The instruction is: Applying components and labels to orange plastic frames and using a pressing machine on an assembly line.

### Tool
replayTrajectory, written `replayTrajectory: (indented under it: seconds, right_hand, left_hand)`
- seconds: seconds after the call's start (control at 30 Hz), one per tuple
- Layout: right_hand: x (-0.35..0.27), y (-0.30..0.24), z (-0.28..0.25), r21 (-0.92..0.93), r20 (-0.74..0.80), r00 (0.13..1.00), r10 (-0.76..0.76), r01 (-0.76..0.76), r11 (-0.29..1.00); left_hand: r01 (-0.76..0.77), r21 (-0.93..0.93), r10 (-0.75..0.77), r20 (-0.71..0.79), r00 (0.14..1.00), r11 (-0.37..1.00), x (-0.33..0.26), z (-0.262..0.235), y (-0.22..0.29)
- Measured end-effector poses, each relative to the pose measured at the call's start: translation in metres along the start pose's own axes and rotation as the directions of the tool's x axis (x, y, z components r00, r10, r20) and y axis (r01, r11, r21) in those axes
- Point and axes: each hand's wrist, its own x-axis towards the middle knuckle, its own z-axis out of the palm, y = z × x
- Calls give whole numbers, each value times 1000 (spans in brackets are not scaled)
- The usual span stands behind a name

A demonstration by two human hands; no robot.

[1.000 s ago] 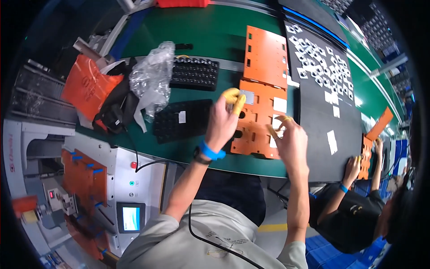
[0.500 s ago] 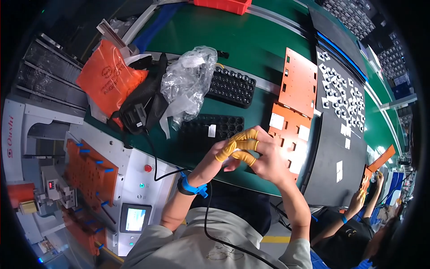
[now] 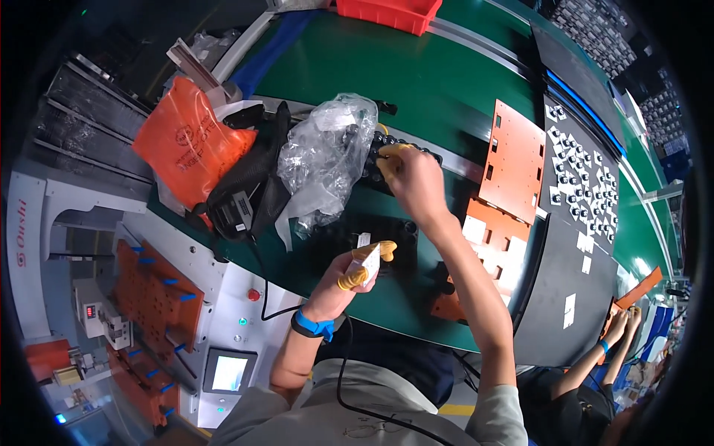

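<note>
My left hand [image 3: 332, 288], in yellow finger cots with a blue band at its wrist, holds a small white flat piece [image 3: 370, 265] between thumb and fingers. It is above the near edge of the green work surface, beside a dark tray [image 3: 405, 232] with round pockets. Farther out, my right hand [image 3: 420, 186] reaches down to a black tray [image 3: 374, 175] filled with small round dark parts. Its yellow-covered fingers are bent together at the tray, and what lies between the fingertips is hidden. A clear plastic bag [image 3: 327, 152] lies just left of that tray.
Left of the bag lie an orange bag [image 3: 192, 145] and a black corded device [image 3: 236, 212]. Orange plates [image 3: 513, 163] stand to the right, beside a black mat [image 3: 554, 320] with several white pieces carrying dark round parts. A red bin [image 3: 390, 13] is at the back; a co-worker's hands [image 3: 623, 321] work far right.
My hands, close together before, are now apart. The right hand has moved away to the far tray, while the left stays near with the white piece. The whole view has shifted slightly.
</note>
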Motion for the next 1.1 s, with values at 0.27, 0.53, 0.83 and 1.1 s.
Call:
replayTrajectory:
  seconds: [0.27,0.53,0.83,1.1]
  right_hand:
    - [38,-1,52,-411,-21,1000,-20,10,912]
    - [55,0,59,-409,-84,989,-124,79,909]
    - [-1,7,3,-320,-83,995,53,-77,944]
    - [-132,4,-78,416,69,956,284,-286,863]
  left_hand:
    - [56,238,-53,-18,998,970,-10,16,3]
    - [86,147,-84,-19,996,985,-20,20,-4]
    - [-52,-118,44,-68,997,992,-23,9,-23]
    - [-65,-67,63,-33,997,996,-2,33,-32]
